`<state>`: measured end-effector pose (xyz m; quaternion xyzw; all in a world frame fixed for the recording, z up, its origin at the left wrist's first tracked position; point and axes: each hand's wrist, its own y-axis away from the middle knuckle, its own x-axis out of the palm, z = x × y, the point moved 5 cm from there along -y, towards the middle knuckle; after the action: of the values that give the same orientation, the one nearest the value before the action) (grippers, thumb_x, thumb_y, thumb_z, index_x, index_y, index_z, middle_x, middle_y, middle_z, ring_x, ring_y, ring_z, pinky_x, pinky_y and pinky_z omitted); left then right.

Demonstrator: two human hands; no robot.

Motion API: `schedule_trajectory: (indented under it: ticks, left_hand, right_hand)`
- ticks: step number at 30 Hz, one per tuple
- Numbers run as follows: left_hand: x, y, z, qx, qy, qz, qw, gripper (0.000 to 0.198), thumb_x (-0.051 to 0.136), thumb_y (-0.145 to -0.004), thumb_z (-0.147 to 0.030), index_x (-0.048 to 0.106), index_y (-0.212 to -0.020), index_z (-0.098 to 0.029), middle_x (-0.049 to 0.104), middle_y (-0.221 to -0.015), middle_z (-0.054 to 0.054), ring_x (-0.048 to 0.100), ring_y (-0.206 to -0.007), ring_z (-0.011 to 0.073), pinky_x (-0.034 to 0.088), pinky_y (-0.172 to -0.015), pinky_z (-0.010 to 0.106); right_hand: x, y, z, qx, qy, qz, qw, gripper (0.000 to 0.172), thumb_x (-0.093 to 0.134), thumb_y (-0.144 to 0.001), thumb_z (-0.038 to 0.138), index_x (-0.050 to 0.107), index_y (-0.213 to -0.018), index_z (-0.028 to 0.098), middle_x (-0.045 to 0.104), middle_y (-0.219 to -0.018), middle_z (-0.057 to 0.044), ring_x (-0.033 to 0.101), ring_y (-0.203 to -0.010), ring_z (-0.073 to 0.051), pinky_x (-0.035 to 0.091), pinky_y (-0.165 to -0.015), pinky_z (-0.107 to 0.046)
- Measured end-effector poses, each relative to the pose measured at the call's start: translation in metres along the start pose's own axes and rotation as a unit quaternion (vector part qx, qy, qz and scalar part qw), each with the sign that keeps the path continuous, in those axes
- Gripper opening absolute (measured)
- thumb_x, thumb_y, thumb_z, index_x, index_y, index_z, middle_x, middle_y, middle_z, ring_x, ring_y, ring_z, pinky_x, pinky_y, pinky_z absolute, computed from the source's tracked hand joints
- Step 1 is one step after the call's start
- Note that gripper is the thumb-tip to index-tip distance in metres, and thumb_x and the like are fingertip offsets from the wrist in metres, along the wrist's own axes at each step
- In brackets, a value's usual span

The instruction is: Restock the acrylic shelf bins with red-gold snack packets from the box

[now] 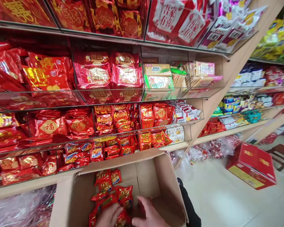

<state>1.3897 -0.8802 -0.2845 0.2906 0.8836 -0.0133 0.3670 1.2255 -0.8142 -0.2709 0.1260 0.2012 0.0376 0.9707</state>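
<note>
An open cardboard box [164, 181] stands below the shelves, with several small red and gold packets [124, 194] lying mostly in its left half. Both hands reach into it from the bottom of the head view. My left hand [110, 216] is over the packets with its fingers bent against a red one; its grip is partly hidden. My right hand [148, 214] is just to the right, thumb and fingers apart, beside a blurred red packet, with nothing clearly held in it.
Glass-fronted shelves [109, 96] of red, green and white packets rise behind the box. A slanted wooden panel [223, 91] divides them from more shelves at right. On the tiled floor [215, 195] are a red carton [255, 160] and a brown stool [280, 154]. A dark-clothed leg [189, 205] shows beside the box.
</note>
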Motion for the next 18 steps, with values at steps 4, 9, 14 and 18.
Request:
schedule_trajectory:
  ticks: [4, 9, 14, 18]
  left_hand:
    - [-0.006, -0.007, -0.044, -0.028, 0.158, -0.013, 0.987, 0.038, 0.042, -0.074, -0.051, 0.054, -0.061, -0.018, 0.058, -0.061, -0.001, 0.053, -0.062, 0.0137, 0.04, -0.06, 0.021]
    - [-0.007, -0.001, -0.078, -0.099, 0.459, -0.027, 0.882, 0.035, 0.051, -0.072, -0.045, 0.054, -0.095, -0.019, 0.063, -0.088, 0.003, 0.058, -0.082, 0.0172, 0.044, -0.074, 0.028]
    - [-0.007, 0.001, -0.096, -0.082, 0.495, 0.024, 0.865, 0.038, 0.061, -0.068, -0.035, 0.054, -0.1, -0.017, 0.064, -0.093, 0.005, 0.058, -0.087, 0.0184, 0.043, -0.081, 0.031]
    - [-0.006, 0.004, -0.098, -0.106, 0.515, 0.017, 0.851, 0.04, 0.06, -0.069, -0.036, 0.05, -0.103, -0.018, 0.061, -0.102, 0.007, 0.057, -0.09, 0.0189, 0.046, -0.077, 0.031]
  right_hand:
    - [-0.004, -0.005, 0.032, -0.071, -0.157, -0.02, 0.985, 0.034, 0.054, -0.072, 0.04, 0.056, -0.098, 0.018, 0.062, -0.092, -0.005, 0.055, -0.082, -0.017, 0.041, -0.073, -0.026]
    - [-0.028, -0.009, 0.037, -0.012, -0.283, -0.137, 0.949, 0.031, 0.052, -0.072, 0.045, 0.055, -0.067, 0.015, 0.054, -0.062, 0.001, 0.048, -0.059, -0.012, 0.039, -0.056, -0.021]
    - [-0.037, -0.005, 0.035, 0.012, -0.388, -0.155, 0.909, 0.032, 0.055, -0.07, 0.046, 0.053, -0.065, 0.015, 0.048, -0.056, 0.003, 0.042, -0.052, -0.009, 0.035, -0.049, -0.02]
    - [-0.031, 0.0, 0.035, 0.031, -0.455, -0.169, 0.874, 0.031, 0.058, -0.068, 0.046, 0.055, -0.068, 0.015, 0.054, -0.059, 0.001, 0.047, -0.055, -0.011, 0.039, -0.053, -0.022]
